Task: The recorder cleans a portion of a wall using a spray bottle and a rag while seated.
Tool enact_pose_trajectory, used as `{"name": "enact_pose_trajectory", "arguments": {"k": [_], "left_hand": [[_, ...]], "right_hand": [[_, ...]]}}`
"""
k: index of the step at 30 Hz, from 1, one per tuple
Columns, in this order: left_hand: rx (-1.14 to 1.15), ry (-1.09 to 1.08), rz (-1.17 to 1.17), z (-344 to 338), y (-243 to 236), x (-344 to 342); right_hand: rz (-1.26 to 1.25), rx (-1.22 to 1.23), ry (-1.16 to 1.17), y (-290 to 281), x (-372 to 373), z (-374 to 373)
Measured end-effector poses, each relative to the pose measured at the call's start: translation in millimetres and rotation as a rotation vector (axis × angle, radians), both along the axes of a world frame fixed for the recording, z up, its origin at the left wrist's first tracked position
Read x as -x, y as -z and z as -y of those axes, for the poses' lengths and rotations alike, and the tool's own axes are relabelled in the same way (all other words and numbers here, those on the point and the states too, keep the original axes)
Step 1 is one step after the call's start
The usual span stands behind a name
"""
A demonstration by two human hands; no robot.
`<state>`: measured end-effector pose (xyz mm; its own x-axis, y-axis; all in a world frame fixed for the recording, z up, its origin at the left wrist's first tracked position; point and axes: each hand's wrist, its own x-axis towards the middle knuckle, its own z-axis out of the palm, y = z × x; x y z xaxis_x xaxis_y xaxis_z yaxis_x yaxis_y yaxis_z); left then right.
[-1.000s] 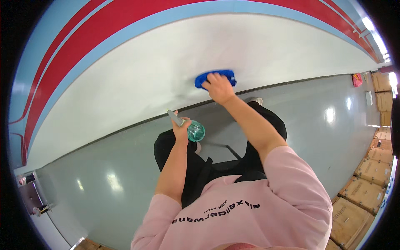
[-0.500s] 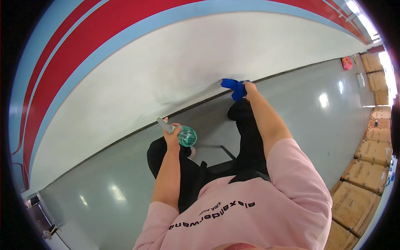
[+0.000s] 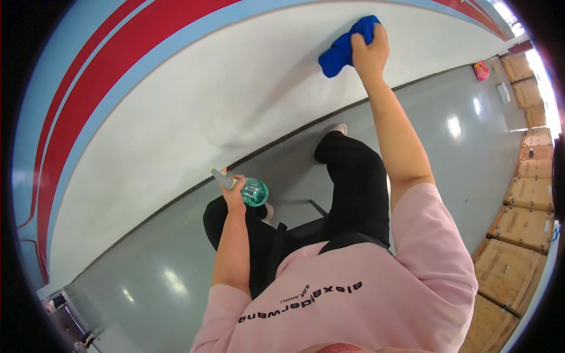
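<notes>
My right hand [image 3: 371,54] grips a blue cloth [image 3: 341,54], bunched and folded, against the white lower part of the wall [image 3: 194,112]. The cloth hangs out to the left of my fingers. Lower and to the left, my left hand [image 3: 234,191] is closed round the neck of a spray bottle [image 3: 255,192] with a clear green body and a grey and white spray head. The bottle is held tilted over my left knee, its head toward the wall. Some of my left fingers are hidden behind the bottle's neck.
Grey glossy floor [image 3: 435,153] meets the wall along a dark skirting line [image 3: 282,139]. Several wooden crates [image 3: 509,267] line the right side. Near the far right wall end lie a pink bag [image 3: 481,70] and a white box [image 3: 504,93]. A dark bar [image 3: 318,207] shows between my legs.
My right hand has carried the blue cloth from the wall's foot up onto the white surface. My left hand with the spray bottle has shifted slightly left.
</notes>
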<state>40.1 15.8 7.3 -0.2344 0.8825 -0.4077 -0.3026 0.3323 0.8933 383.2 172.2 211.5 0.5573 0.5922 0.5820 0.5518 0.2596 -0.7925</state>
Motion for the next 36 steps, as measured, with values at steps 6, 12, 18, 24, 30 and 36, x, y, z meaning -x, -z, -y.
{"name": "enact_pose_trajectory", "arguments": {"k": [6, 12, 18, 24, 30, 36], "left_hand": [[0.028, 0.032, -0.014, -1, -2, -8], [0.027, 0.098, -0.005, 0, 4, -3], [0.047, 0.096, -0.067, -1, 6, -3], [0.009, 0.106, -0.078, -2, 13, -5], [-0.001, 0.094, -0.017, 0, 8, 1], [-0.036, 0.080, -0.003, 1, 8, 0]], "right_hand": [[0.500, 0.133, 0.187, 72, 1, 0], [0.263, 0.476, 0.079, 146, 31, 9], [0.153, 0.674, 0.016, 190, 33, 13], [0.028, 0.640, -0.005, 203, 22, 10], [-0.081, 0.351, -0.137, 105, 81, 14], [0.126, 0.129, -0.275, 27, 138, 21]]}}
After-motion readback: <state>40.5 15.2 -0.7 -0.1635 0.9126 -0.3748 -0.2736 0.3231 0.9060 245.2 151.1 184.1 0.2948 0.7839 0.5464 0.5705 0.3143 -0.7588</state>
